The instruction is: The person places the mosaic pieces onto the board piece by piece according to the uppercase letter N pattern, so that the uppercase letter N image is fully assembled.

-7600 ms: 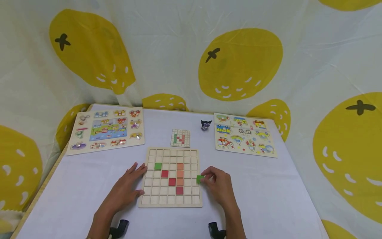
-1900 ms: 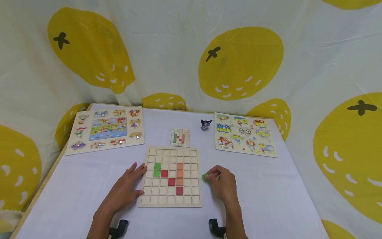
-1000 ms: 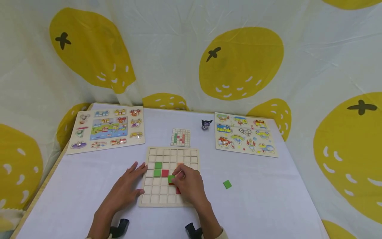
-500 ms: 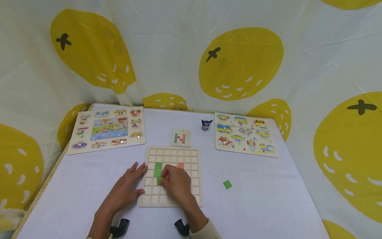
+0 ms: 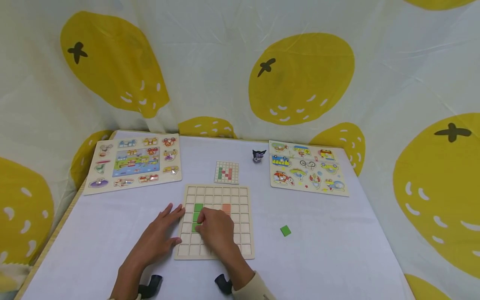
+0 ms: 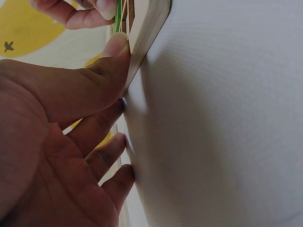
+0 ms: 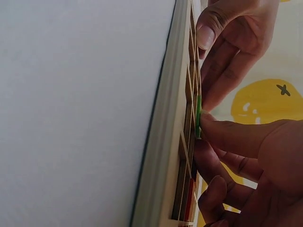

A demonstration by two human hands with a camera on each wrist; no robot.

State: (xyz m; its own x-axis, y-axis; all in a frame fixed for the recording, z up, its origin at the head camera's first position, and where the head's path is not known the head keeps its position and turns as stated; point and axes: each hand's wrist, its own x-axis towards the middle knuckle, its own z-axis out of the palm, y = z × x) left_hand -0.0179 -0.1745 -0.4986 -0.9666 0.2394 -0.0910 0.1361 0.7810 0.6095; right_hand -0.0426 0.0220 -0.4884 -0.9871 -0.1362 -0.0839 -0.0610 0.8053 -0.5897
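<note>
A wooden grid board (image 5: 213, 190) lies flat on the table. My right hand (image 5: 218, 233) reaches over it and pinches a green square tile (image 7: 198, 117) at a cell in the left part, thumb on its edge. Directly above that cell, two more green tiles (image 5: 198, 207) sit in a column. A salmon tile (image 5: 226, 207) shows beyond my knuckles; a red tile (image 7: 190, 201) appears in the right wrist view, while the head view has the red ones hidden under the hand. My left hand (image 5: 159, 235) rests at the board's left edge, fingers spread, thumb against the rim.
One loose green tile (image 5: 286, 230) lies right of the board. Behind the board is a small printed pattern card (image 5: 226, 179), with a dark figurine (image 5: 258, 156) beside it. Picture puzzle boards stand at back left (image 5: 108, 186) and back right (image 5: 300, 188).
A second green tile came into the column. My right hand went off to the right, left one green tile on the table, and carried another leftward to the cell below. My left hand stayed put.
</note>
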